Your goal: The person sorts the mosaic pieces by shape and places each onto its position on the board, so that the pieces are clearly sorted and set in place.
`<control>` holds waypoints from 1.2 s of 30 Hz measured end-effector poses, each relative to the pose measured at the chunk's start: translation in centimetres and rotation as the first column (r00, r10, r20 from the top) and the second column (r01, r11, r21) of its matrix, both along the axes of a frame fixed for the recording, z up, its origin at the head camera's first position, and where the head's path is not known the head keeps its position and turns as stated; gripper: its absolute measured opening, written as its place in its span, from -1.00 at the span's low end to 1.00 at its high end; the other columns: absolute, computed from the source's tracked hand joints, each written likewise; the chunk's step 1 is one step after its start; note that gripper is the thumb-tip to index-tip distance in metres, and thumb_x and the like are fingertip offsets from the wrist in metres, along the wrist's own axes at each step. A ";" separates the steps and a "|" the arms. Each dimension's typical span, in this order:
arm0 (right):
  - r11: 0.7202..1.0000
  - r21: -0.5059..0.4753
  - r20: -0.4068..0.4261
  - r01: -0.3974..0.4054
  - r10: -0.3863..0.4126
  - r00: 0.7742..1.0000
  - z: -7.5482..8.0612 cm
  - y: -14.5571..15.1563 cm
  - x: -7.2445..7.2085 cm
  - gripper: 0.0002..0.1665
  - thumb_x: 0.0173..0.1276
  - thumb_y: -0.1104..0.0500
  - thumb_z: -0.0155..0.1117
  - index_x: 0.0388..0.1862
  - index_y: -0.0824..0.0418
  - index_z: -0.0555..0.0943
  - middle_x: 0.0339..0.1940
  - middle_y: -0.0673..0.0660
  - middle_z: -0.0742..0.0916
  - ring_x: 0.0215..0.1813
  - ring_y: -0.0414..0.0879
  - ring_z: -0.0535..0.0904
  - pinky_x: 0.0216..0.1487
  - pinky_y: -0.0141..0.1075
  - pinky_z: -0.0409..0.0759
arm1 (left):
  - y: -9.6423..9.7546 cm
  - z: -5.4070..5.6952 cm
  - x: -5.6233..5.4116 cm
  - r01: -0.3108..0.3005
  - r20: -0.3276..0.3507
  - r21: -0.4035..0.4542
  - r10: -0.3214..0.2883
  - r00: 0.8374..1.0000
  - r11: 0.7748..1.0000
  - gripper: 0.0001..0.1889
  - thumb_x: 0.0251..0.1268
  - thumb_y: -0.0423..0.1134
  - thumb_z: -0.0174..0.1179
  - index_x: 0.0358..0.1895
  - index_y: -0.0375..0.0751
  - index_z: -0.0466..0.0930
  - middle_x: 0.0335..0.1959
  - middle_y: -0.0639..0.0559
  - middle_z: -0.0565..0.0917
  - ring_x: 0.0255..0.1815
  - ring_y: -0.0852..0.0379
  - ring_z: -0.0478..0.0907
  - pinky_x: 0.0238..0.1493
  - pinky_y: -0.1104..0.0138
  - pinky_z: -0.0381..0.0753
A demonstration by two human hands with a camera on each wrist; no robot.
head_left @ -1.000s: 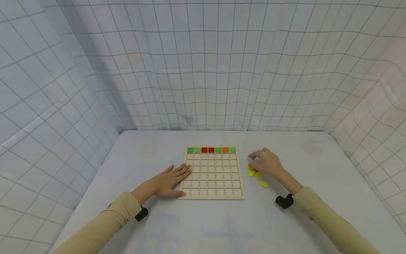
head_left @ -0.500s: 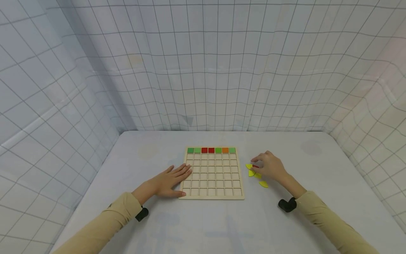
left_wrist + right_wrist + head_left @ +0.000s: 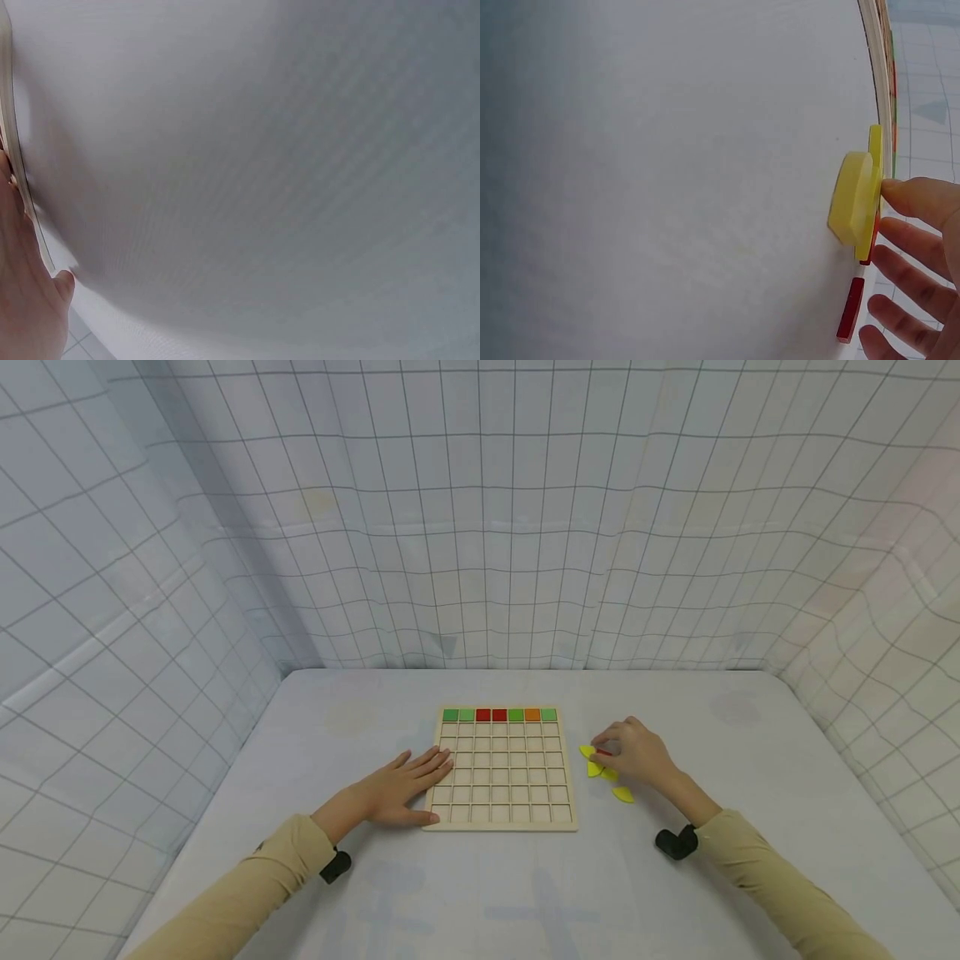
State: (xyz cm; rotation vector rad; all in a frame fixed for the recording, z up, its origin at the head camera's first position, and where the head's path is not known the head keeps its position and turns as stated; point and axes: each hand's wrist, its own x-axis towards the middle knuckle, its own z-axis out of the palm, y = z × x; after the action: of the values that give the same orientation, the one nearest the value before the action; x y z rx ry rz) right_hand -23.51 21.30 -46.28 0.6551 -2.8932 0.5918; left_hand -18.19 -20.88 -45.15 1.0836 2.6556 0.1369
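A: What's the L hand (image 3: 397,789) up to?
B: Flat, fingers straight, touching the board's (image 3: 501,793) L side.
A: R hand (image 3: 636,754)?
B: Fingers bent, a bit apart, by yellow pcs (image 3: 853,196) & red pcs (image 3: 850,311). Can't tell if it's got one.
A: Where're those?
B: R of board, white table (image 3: 450,893). White cloth (image 3: 495,552) w/ dark lines behind.

Gridded curtain (image 3: 517,527) behind — pale table (image 3: 750,768)

Vs. 1 s ago: right grip (image 3: 636,752) sits slightly rightward, nearer the person; its thumb-to-fingertip gap is narrower, a red piece (image 3: 603,752) now showing there. Vs. 0.5 s ago: right grip lies marginally closer to the board (image 3: 501,777).
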 end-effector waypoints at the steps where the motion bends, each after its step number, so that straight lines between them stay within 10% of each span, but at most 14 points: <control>1: 1.000 -0.001 0.002 0.002 -0.002 1.000 -0.1 0.0 0.0 -0.71 0.10 -0.03 0.49 -0.26 0.11 0.79 -0.20 0.05 0.77 -0.24 -0.10 0.46 -0.45 -0.38 0.40 | 0.0 0.0 0.0 0.001 -0.003 -0.003 -0.001 1.000 1.000 -0.11 0.34 0.28 -0.02 0.55 -0.15 -0.08 0.59 -0.13 -0.08 0.59 -0.15 -0.14 0.46 -0.21 -0.08; 36: 1.000 0.000 0.004 0.013 -0.013 1.000 0.2 -0.9 -1.0 -0.65 0.06 -0.04 0.48 -0.26 0.16 0.78 -0.22 0.07 0.76 -0.17 -0.05 0.52 -0.30 -0.23 0.55 | -0.1 -0.2 0.0 -0.013 0.005 0.002 0.013 1.000 1.000 -0.10 0.33 0.29 -0.03 0.56 -0.10 -0.13 0.59 -0.09 -0.11 0.60 -0.10 -0.17 0.48 -0.20 -0.12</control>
State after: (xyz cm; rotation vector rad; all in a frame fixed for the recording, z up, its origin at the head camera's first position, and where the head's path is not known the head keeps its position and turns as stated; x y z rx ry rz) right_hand -24.50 20.35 -46.03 0.6352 -2.8991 0.5930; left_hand -18.21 -21.01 -45.35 1.0650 2.6593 0.1440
